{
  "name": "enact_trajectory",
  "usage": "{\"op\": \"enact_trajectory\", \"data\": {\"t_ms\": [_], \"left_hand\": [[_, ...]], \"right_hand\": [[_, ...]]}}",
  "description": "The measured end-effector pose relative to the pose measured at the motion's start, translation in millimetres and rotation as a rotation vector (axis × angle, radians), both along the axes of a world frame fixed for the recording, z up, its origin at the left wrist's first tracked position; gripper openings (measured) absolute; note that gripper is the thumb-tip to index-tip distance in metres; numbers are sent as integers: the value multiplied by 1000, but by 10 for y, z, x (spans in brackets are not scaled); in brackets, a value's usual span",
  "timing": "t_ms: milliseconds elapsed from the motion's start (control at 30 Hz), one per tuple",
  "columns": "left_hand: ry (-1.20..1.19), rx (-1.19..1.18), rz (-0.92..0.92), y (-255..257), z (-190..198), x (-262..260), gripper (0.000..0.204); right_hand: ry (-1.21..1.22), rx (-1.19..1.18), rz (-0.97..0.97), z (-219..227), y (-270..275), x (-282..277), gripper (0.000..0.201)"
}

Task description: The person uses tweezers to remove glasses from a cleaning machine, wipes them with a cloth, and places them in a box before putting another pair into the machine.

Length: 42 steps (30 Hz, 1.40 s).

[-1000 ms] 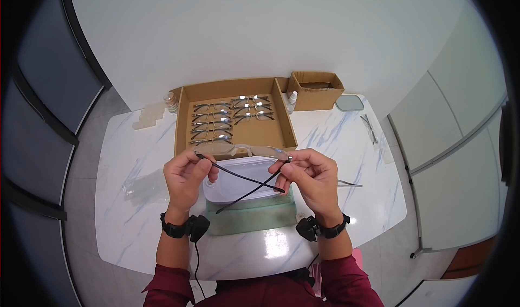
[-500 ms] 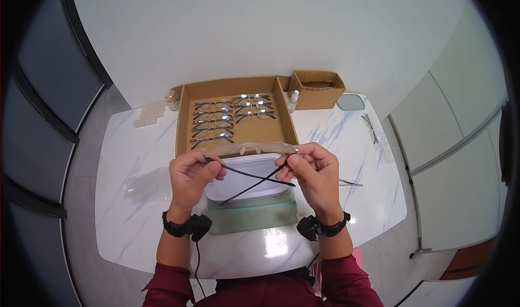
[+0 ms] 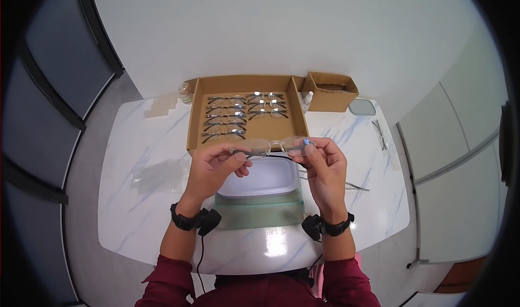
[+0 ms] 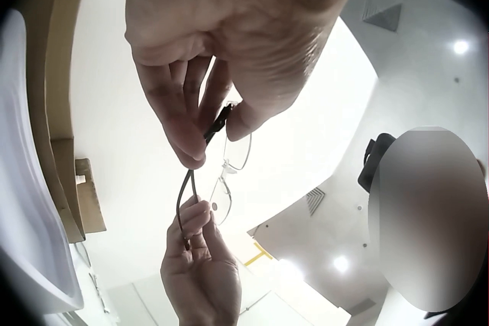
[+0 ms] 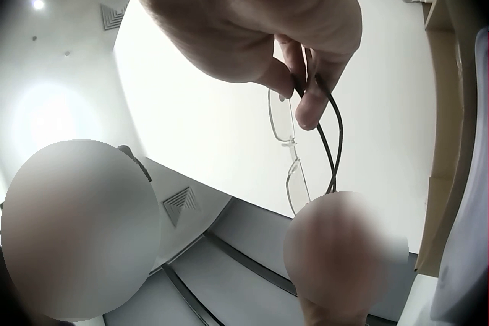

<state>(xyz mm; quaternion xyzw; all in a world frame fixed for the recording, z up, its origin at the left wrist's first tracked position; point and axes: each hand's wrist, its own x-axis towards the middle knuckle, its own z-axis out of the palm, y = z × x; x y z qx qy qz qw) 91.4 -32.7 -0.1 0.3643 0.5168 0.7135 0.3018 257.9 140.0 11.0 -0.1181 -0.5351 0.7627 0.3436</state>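
A pair of clear-lensed glasses (image 3: 269,145) with thin dark temples is held up over the table between both hands. My left hand (image 3: 216,166) pinches the left end of the frame, and my right hand (image 3: 322,163) pinches the right end. The temples lie folded in behind the lenses. From the left wrist view the glasses (image 4: 221,169) hang between my left hand's fingers (image 4: 187,123) and the other hand below. The right wrist view shows the lenses (image 5: 289,150) and a dark temple (image 5: 335,139) pinched in my right hand's fingers (image 5: 309,97).
A white lidded container (image 3: 262,178) sits on a green mat (image 3: 260,212) below the hands. Behind it a cardboard tray (image 3: 300,117) holds several pairs of glasses. A small cardboard box (image 3: 330,92), a small bottle (image 3: 307,98), a jar (image 3: 186,92) and loose glasses (image 3: 379,133) stand around it on the marble table (image 3: 135,209).
The crossed, open temples have been folded in behind the lenses. Both hands have lifted the glasses slightly, and the head view has shifted so the table sits further right.
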Motion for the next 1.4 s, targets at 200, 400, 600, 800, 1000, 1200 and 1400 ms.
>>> {"op": "enact_trajectory", "data": {"t_ms": [200, 400, 600, 800, 1000, 1200, 1400], "left_hand": [[30, -26, 68, 19, -10, 2, 21], [73, 64, 126, 4, -15, 3, 19], [147, 92, 156, -19, -20, -36, 18], [270, 125, 109, -61, -33, -93, 17], [337, 129, 29, -84, -18, -117, 21], [420, 136, -22, -97, -38, -168, 28], [482, -18, -149, -163, 9, -243, 38]], "right_hand": [[-52, 115, -38, -21, -27, -27, 18], [-148, 235, 46, -39, 9, -33, 19], [-228, 215, 283, 105, 150, 106, 27], [-111, -52, 497, 53, 349, 150, 32], [-266, 55, 443, 53, 323, 147, 27], [-278, 51, 435, 56, 323, 157, 19], [-329, 163, 373, 29, 319, 133, 15]]}}
